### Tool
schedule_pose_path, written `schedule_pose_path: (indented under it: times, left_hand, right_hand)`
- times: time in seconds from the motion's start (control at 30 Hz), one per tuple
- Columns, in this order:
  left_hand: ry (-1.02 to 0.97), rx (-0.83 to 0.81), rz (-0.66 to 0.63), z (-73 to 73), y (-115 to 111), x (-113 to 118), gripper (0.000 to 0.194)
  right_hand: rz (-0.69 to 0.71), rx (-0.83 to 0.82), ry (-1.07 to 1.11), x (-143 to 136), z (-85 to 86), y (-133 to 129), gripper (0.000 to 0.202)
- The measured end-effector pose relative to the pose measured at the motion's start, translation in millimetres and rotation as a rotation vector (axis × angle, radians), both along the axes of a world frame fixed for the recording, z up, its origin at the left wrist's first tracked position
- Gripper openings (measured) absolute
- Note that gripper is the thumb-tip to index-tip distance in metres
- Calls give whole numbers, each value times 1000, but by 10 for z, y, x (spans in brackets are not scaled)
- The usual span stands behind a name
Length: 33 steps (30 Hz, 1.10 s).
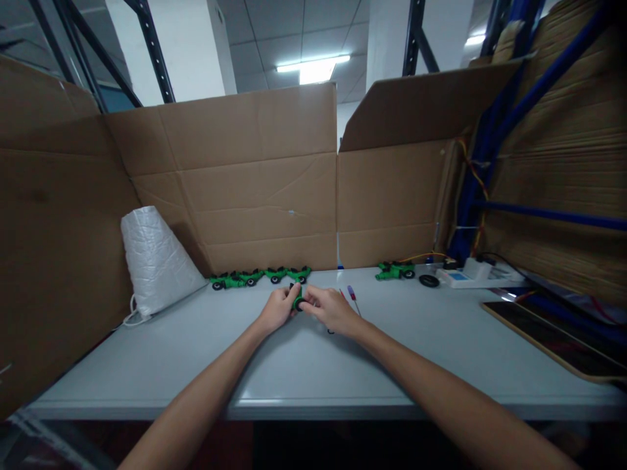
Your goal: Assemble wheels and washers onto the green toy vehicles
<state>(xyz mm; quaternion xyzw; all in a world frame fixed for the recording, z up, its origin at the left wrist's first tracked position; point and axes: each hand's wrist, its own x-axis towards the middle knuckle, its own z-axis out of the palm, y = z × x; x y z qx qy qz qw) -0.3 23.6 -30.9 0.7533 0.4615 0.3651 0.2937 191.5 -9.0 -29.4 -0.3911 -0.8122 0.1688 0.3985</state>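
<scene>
Over the middle of the table, my left hand (277,309) is closed round a small green toy vehicle (296,301) with a black wheel. My right hand (329,308) pinches the same toy from the other side, its fingertips at the wheel. Fingers cover much of the toy, so its full shape is hidden. Just beyond my right hand lies a screwdriver (351,295) with a purple handle and thin shaft. A small dark ring-like piece (330,331) shows on the table under my right hand.
Several green toy vehicles (249,279) stand in a row at the back left, and more green toy pieces (392,270) at the back right. Nearby are a black ring (429,281) and a power strip (482,274). A white padded bag (157,261) leans left; cardboard walls (264,189) enclose the table.
</scene>
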Motion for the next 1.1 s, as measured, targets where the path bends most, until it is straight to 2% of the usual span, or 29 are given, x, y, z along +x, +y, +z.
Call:
schedule_pose_path:
  times: [0.17,0.37,0.5,0.7,0.8,0.9,1.0,1.1]
  left_hand:
    - [50,196,104,38,-54,31,62]
    - [-68,109,31,153,-60,27,61]
    - [-73,175,44,192,-103,-31,57]
    - [-52,175,35,152,-126,-4,57]
    - [-36,237,81,120,-115,37,54]
    - [-65,304,156,111,-104,39,52]
    - [-64,305,130,123,-98,13,51]
    - [4,317,120,134,-97,7,48]
  right_hand:
    - [-29,66,-57,14,63,-38,7]
    - [33,88,81,-8,157,-91,14]
    - [30,99,124,-73,175,-185,8]
    - [-54,140,52,-112,137,-225,8]
    - [-94,147,40,-122,128,-185,10]
    - [-70,135,94,-140,128,-138,11]
    - [-10,122,98,-135,114,-110,12]
    - [-7,117,73,-104,84,-106,9]
